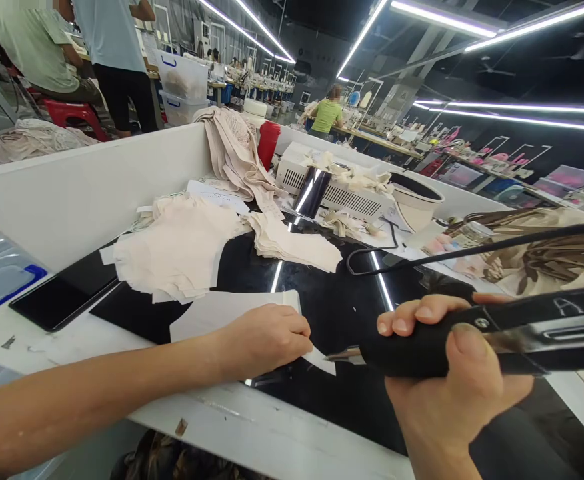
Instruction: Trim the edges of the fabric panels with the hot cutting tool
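White table: shows along the lower left, scuffed (brown mark near the front edge).
Black glossy sheet: covers the frame's middle.
Pale flat piece: lies on the sheet, centre.
Cream cloth stacks: rest just above.
Dark flat device: lies at left.

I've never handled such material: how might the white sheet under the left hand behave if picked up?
The white sheet looks thin, so it is probably light and may bend when lifted by one edge. It might slide if nudged, since the black surface beneath looks glossy.
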